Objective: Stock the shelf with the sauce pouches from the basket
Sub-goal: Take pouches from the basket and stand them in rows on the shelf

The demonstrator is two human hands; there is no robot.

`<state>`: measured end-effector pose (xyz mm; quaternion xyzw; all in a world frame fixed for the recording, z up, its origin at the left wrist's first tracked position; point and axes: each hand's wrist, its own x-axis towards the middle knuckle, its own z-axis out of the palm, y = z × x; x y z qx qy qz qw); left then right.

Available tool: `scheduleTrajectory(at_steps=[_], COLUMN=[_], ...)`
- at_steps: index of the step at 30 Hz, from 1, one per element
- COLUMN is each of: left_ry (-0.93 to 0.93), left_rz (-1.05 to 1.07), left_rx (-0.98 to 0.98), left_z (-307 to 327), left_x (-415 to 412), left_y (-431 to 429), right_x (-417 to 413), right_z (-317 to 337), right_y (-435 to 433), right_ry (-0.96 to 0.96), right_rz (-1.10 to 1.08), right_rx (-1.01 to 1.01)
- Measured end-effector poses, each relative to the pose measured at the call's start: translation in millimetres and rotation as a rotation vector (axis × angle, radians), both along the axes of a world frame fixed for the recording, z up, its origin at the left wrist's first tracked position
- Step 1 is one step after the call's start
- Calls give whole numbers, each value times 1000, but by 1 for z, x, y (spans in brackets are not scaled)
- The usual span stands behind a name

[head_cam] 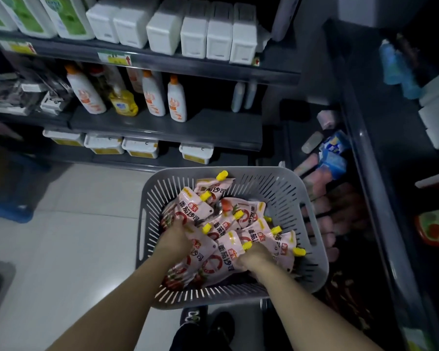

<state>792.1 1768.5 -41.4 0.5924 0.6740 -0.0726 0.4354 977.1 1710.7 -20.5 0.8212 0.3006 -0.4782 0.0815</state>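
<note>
Left hand (174, 239): inside the basket, fingers pushed among the pouches – grip I cannot tell
Right hand (255, 255): closed on a sauce pouch (226, 259)
Basket (284, 188): grey, slotted, holding many pink sauce pouches
Shelf (167, 127): behind the basket – white bottles (153, 93) stand there

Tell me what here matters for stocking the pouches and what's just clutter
Job:
pouches
basket
left hand
right hand
shelf

Clutter:
white bottles
yellow bottle
white boxes
tubs
</note>
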Motion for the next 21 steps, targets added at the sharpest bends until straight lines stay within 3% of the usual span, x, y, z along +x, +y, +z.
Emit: scheduleTrajectory(at_steps=[6, 11, 16, 21], left_ry=[-10, -112, -195, -354], left_rz=[-147, -182, -383, -376], left_rx=[-39, -6, 88, 188], left_z=[6, 19, 45, 83], left_x=[4, -1, -2, 5], left_y=[4, 4, 10, 20], right_x=[-4, -8, -8, 11], right_z=[-2, 14, 39, 76], right_y=[4, -3, -23, -40], right_ry=[-30, -67, -124, -261], right_rz=[79, 122, 140, 97], right_rx=[79, 360, 543, 825])
